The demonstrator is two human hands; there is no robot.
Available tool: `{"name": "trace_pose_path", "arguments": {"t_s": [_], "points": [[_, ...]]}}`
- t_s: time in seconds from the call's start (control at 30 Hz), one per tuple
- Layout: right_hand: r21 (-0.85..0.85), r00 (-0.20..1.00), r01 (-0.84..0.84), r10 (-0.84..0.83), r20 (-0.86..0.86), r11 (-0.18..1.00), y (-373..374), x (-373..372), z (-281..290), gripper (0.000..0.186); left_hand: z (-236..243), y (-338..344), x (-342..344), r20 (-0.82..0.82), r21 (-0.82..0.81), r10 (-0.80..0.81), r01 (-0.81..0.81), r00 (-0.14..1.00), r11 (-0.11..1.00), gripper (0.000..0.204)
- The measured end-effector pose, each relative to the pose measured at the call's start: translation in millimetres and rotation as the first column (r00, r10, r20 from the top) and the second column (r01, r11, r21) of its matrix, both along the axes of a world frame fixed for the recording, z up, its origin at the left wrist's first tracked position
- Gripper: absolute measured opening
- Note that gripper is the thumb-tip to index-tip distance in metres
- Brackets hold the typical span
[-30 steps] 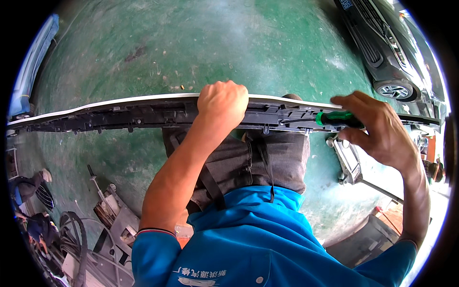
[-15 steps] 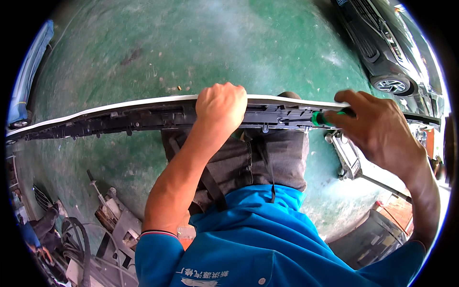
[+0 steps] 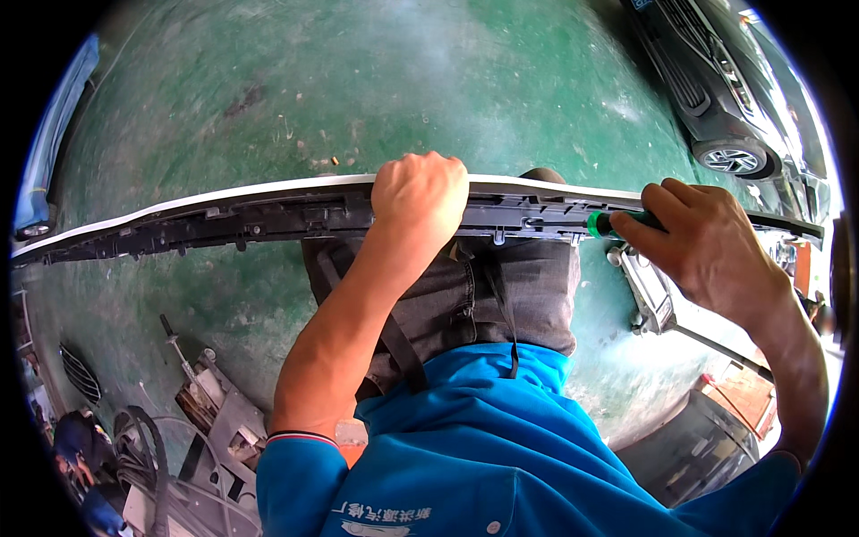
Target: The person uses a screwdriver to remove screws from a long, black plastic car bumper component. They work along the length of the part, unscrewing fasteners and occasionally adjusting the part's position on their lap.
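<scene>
A long black plastic car trim strip (image 3: 291,216) with a white outer edge lies crosswise in front of my legs, its clips and ribs facing me. Over its middle, my left hand (image 3: 420,199) is closed around the strip, knuckles up. To the right, my right hand (image 3: 696,234) grips a screwdriver (image 3: 601,224) by its green and black handle. The handle's green end points left, just over the strip's ribbed side. The shaft and tip are hidden behind my right hand.
A dark car (image 3: 716,98) stands at the far right, a blue-covered vehicle (image 3: 46,143) at the far left. A floor jack (image 3: 651,291) sits right of my legs. Cables (image 3: 143,456), metal parts (image 3: 215,403) and another person (image 3: 79,445) are at lower left.
My right hand, blurred earlier, now shows sharply and has moved slightly down and right with the screwdriver. My left hand keeps its grip on the strip.
</scene>
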State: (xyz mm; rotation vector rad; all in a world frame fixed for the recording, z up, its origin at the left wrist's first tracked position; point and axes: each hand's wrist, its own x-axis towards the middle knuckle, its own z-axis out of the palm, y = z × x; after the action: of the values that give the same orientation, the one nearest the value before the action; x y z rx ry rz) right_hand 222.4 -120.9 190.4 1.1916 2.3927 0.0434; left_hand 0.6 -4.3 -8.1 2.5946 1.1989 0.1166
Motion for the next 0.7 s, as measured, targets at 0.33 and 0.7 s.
{"name": "trace_pose_path", "arguments": {"t_s": [0.33, 0.7], "points": [[-0.082, 0.903, 0.302, -0.313, -0.294, 0.950, 3, 4, -7, 0.034, -2, 2, -3, -0.010, 0.000, 0.004, -0.004, 1.000, 1.000, 0.010], [-0.319, 0.601, 0.715, -0.780, -0.174, 0.622, 13, 2, -2, 0.027, 2, 0, -3, -0.024, 0.007, 0.016, -0.016, 1.000, 1.000, 0.006]]}}
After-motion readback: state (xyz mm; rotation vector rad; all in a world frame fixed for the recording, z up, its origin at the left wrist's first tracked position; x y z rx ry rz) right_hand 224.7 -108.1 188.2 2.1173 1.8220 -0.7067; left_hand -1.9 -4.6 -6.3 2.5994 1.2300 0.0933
